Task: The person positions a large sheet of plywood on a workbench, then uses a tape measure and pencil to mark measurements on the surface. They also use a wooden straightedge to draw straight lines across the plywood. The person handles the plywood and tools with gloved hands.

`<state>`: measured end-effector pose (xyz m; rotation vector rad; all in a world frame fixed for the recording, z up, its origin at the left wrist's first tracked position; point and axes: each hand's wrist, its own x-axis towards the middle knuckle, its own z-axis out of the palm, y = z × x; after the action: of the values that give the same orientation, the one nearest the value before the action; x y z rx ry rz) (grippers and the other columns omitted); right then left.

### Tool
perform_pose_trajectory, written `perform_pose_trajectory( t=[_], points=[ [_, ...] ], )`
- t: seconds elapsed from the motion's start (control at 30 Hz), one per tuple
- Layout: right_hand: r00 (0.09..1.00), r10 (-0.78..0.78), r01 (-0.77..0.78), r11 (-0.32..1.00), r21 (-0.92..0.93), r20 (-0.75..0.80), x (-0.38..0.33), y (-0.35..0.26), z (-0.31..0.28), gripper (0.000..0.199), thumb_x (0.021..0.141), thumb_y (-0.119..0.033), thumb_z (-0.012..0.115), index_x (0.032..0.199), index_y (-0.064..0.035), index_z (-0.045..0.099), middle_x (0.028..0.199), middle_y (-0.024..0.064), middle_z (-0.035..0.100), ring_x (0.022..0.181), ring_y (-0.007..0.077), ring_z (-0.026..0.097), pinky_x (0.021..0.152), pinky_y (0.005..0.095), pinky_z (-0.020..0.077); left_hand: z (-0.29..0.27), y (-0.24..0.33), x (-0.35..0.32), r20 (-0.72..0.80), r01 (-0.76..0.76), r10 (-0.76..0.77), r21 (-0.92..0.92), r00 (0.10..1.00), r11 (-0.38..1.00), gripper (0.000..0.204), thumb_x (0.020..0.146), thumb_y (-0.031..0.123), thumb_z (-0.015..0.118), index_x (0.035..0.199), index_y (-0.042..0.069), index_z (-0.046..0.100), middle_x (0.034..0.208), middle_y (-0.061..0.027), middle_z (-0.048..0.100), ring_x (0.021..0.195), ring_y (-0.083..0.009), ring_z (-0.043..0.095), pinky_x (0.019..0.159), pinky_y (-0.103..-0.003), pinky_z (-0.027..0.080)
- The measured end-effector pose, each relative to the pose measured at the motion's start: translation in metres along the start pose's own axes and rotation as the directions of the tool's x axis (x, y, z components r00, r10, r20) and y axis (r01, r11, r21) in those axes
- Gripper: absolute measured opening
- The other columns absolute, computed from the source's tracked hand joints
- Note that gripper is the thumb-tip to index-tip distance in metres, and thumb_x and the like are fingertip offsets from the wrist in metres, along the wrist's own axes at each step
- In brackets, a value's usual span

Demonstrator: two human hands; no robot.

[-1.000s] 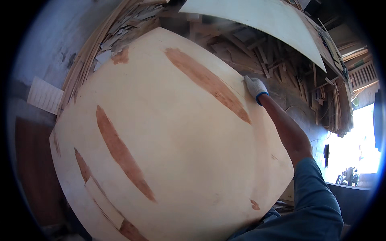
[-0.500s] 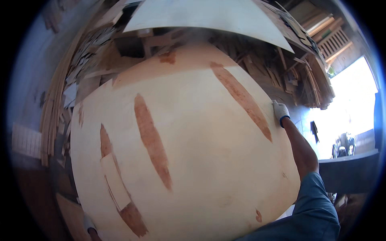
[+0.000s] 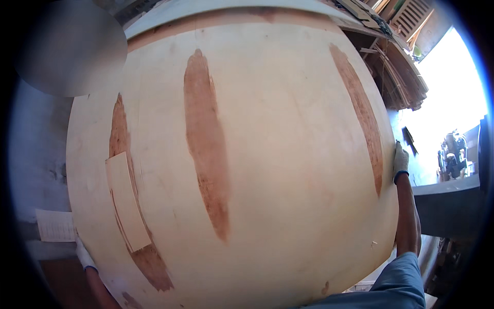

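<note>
A large pale wood veneer sheet [image 3: 288, 170] with several reddish-brown streaks fills most of the view, held up in front of me. My right hand [image 3: 400, 160], in a white glove, grips its right edge. My left hand [image 3: 83, 253], also gloved in white, holds the sheet's lower left edge and is mostly hidden behind it. A lighter strip patch [image 3: 126, 201] lies on the sheet's left part.
Stacks of veneer and wood offcuts [image 3: 399, 62] pile up at the upper right. Another pale sheet [image 3: 216, 6] shows above the held one. A bright opening with machinery [image 3: 453, 154] is at the right. A paper sheet [image 3: 54, 225] is at the left.
The sheet has swung closer and rotated clockwise, now covering nearly the whole view. My right hand has slid lower along its right edge; my left hand has come into sight at the lower left.
</note>
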<state>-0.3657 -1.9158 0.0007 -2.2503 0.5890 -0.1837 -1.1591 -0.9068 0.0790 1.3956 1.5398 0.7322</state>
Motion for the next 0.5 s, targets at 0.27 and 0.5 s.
perform_pose_trajectory(
  t=[0.27, 0.5],
  points=[
    [0.952, -0.307, 0.303, 0.945, -0.125, -0.011, 0.104, -0.02, 0.043, 0.063, 0.104, -0.05, 0.042, 0.097, 0.0084, 0.065, 0.073, 0.0154, 0.061, 0.066, 0.0269, 0.055, 0.065, 0.0452, 0.0436, 0.069, -0.011, 0.016, -0.124, -0.197, 0.223, 0.193, 0.967, 0.961, 0.065, 0.107, 0.049, 0.046, 0.143, -0.005, 0.053, 0.139, -0.0133, 0.058, 0.124, -0.0247, 0.055, 0.107, -0.034, 0.043],
    [0.98, -0.103, 0.146, 0.955, -0.259, 0.173, 0.192, -0.003, 0.129, 0.073, 0.102, -0.06, 0.039, 0.086, 0.0043, 0.07, 0.07, 0.0161, 0.063, 0.067, 0.0255, 0.058, 0.064, 0.0466, 0.0426, 0.207, -0.037, 0.017, -0.105, 0.001, 0.123, 0.765, 0.987, 0.644, 0.081, 0.101, 0.064, 0.038, 0.138, -0.006, 0.055, 0.138, -0.0237, 0.061, 0.13, -0.0363, 0.056, 0.107, -0.041, 0.043]
  ],
)
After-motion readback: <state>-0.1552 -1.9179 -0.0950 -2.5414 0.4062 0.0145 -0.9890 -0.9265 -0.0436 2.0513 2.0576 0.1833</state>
